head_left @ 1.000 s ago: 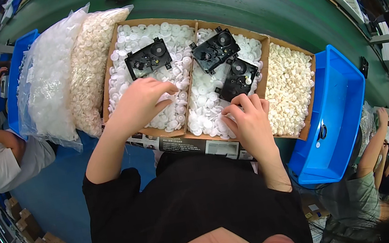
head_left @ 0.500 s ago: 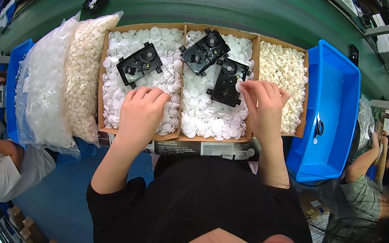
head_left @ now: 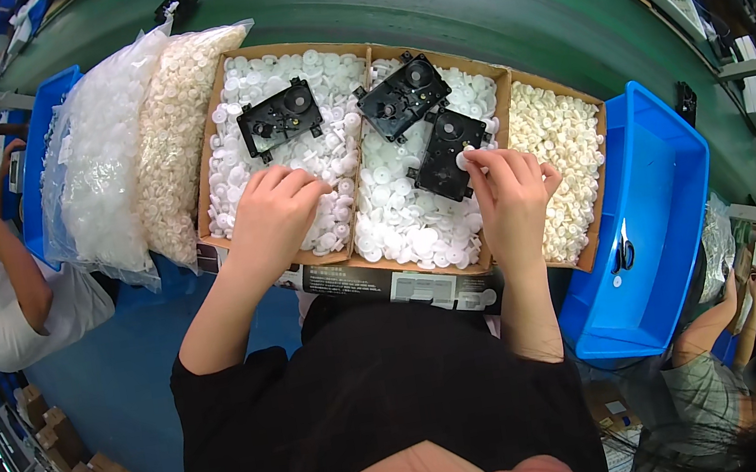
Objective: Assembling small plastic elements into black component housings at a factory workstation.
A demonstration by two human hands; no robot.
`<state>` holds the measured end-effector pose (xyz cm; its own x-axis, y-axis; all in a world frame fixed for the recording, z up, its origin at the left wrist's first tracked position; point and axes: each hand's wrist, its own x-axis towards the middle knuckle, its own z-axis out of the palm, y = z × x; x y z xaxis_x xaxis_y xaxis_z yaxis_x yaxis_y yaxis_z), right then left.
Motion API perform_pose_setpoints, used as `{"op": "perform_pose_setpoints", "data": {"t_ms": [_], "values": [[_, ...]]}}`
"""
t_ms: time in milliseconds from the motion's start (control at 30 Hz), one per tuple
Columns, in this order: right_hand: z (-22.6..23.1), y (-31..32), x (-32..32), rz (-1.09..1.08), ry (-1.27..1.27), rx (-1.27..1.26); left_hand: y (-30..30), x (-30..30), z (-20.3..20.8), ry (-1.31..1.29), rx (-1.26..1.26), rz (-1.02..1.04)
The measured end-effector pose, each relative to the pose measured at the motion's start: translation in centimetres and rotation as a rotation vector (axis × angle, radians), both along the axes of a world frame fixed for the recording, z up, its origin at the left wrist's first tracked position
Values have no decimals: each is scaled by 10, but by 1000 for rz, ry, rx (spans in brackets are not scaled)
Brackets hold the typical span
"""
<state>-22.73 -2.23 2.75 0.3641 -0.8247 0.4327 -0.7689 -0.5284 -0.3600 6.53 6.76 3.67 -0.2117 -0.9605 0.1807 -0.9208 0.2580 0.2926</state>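
My right hand (head_left: 517, 199) pinches a small white plastic gear (head_left: 464, 161) between thumb and fingertips. That gear is at the right edge of a black plastic housing (head_left: 448, 142), which lies tilted on white gears in the middle compartment. A second black housing (head_left: 406, 97) lies just behind it, near the cardboard divider. In the left compartment, a third black housing (head_left: 280, 119) rests on white gears (head_left: 330, 77). Below this one, my left hand (head_left: 276, 217) is low over the gears with its fingers curled. Its thumb and anything in its grip are hidden.
Cream-coloured small parts (head_left: 559, 136) fill the right cardboard compartment. Beside it, a blue bin (head_left: 658, 243) holds black-handled scissors (head_left: 626, 255). Bulging clear bags (head_left: 108, 164) stand at the left. Behind runs a green surface (head_left: 314, 6); other people work on both sides.
The gear in my right hand has shifted slightly further over the housing. My left hand stays nearly in place. The whole view has shifted slightly, and a person at left has raised an arm.
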Motion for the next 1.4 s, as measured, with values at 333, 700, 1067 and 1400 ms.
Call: {"op": "perform_pose_setpoints", "data": {"t_ms": [333, 700, 1067, 1400], "values": [[-4, -2, 0, 33, -64, -4, -29, -19, 23, 759, 102, 110], [0, 2, 2, 1, -40, -10, -89, -85, 6, 868, 204, -106], [-3, 3, -3, -35, -20, 8, -88, -96, -5, 774, 127, -137], [2, 10, -28, -131, -65, 20, -88, -95, -26, 524, -58, -263]]}}
